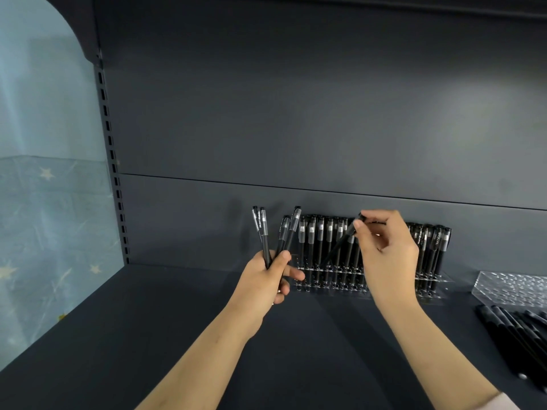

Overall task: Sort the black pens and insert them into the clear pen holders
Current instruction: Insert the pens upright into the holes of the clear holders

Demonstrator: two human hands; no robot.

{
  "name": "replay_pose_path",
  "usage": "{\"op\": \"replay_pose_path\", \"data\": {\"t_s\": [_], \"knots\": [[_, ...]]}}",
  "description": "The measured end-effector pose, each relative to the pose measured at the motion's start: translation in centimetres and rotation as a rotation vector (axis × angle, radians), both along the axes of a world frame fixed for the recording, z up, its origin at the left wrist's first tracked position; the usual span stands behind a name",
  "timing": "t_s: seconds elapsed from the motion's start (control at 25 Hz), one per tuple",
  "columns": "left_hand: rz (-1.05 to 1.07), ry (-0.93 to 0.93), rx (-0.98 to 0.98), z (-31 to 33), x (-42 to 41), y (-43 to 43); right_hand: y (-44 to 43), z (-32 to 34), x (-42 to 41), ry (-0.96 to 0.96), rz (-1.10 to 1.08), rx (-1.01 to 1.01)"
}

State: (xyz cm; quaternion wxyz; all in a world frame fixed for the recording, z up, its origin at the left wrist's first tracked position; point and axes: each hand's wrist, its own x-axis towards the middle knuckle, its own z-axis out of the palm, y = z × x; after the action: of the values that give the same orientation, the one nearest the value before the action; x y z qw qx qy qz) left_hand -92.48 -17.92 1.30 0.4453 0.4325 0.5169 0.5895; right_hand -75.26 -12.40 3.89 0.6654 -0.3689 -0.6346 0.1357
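The left hand (265, 279) gripped a small bunch of black pens (264, 232) by their lower ends, fingers and thumb curled round them, so that the capped ends fanned upward in two pairs. The right hand (387, 253) pinched a single pen (340, 243) near its cap between thumb and fingertips. That pen was tilted, its lower end slanting down and left toward the clear holder (441, 279); whether its tip had entered a hole could not be told. The holder stood on the dark shelf (177, 321) against the back panel (296, 113), and a row of pens (319, 241) stood upright in it, caps up, partly hidden behind the right hand. To the right, a second clear holder (515, 287) lay apart from the first. Just in front of it, a heap of loose pens (515, 332) lay flat on the shelf near the right edge.
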Motion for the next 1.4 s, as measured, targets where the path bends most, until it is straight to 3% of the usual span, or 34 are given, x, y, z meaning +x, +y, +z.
{"op": "replay_pose_path", "data": {"t_s": [0.16, 0.36, 0.48, 0.6, 0.8, 0.92, 1.0, 1.16, 1.4], "knots": [[0.018, -0.002, 0.002, 0.1, 0.1, 0.2, 0.5, -0.5, -0.4, -0.153, -0.047, 0.076], [0.017, 0.013, 0.049, 0.3, 0.5, -0.1, 2.2, -1.7, -0.8, -0.5, -0.045, 0.073], [-0.004, 0.014, 0.076, 0.3, 0.5, -0.2, 2.3, -2.2, -0.8, -0.558, -0.05, 0.053], [-0.053, 0.021, 0.082, 0.3, 0.5, -0.4, 1.4, -1.2, -0.8, -0.364, 0.059, -0.074], [-0.184, 0.115, 0.056, 0.3, 0.8, -1.0, 0.3, 0.2, -0.7, 0.05, 0.414, -0.337], [-0.198, 0.105, 0.051, 0.3, 0.9, -1.0, 0.0, 0.4, -0.8, 0.176, 0.444, -0.336], [-0.128, 0.062, 0.045, 0.1, 0.7, -0.8, -0.1, 0.9, -0.4, 0.268, 0.343, -0.256], [-0.017, 0.018, 0.026, -0.2, 0.0, -0.2, -0.4, 1.6, 1.0, 0.219, 0.027, -0.063], [-0.023, -0.067, 0.004, 0.1, 0.2, -0.1, -0.1, 0.7, 0.9, 0.085, -0.011, -0.014]]}}
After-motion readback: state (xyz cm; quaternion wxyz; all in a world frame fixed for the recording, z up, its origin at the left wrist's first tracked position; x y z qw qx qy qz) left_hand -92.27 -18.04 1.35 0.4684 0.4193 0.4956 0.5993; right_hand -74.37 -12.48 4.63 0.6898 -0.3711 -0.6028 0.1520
